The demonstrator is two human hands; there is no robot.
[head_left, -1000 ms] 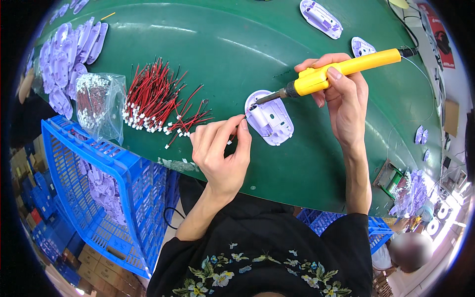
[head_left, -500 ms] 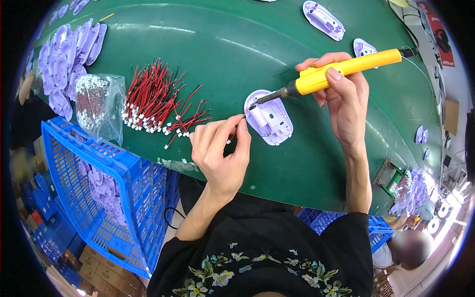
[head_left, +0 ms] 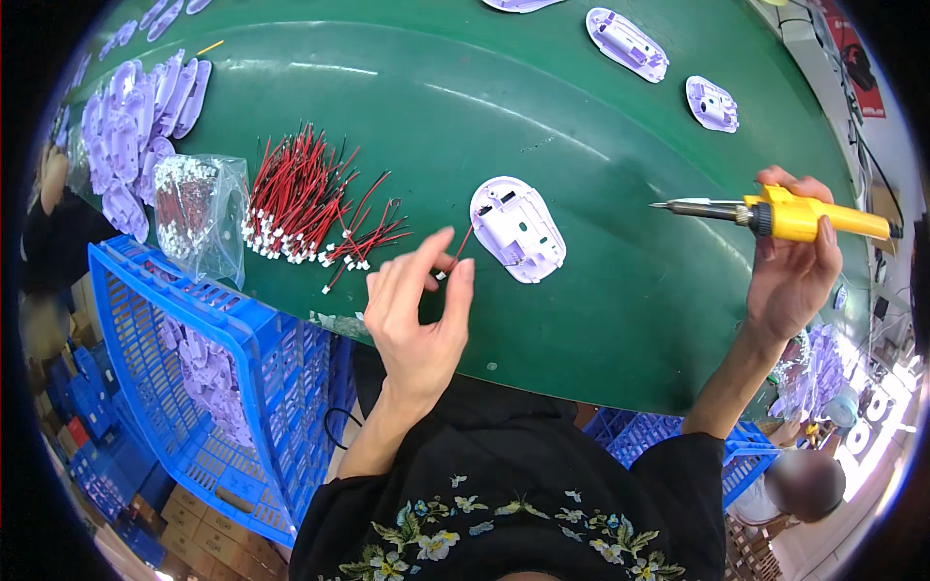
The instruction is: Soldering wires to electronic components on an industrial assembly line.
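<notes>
A light-purple plastic shell (head_left: 528, 218) with slots and small holes lies on the green table before me. From its left edge a thin red wire (head_left: 465, 238) runs down to a small white connector beside my left hand. My left hand (head_left: 417, 310) is open, thumb and forefinger apart around that wire. Off to the right my right hand (head_left: 796, 271) grips a yellow soldering iron (head_left: 799, 215) above the table. The iron's metal tip points left, well away from the shell.
A pile of red-and-black wires with white connectors (head_left: 305, 198) lies left, beside a clear bag of wires (head_left: 199, 208). Purple shells (head_left: 126, 126) heap behind it; more shells (head_left: 628, 44) lie far right. A blue crate (head_left: 184, 290) stands at the left. A person (head_left: 804, 484) sits lower right.
The soldering iron has moved away from the shell, right and down, with my right hand. My left thumb and forefinger have parted from the shell's edge, and the wire now shows.
</notes>
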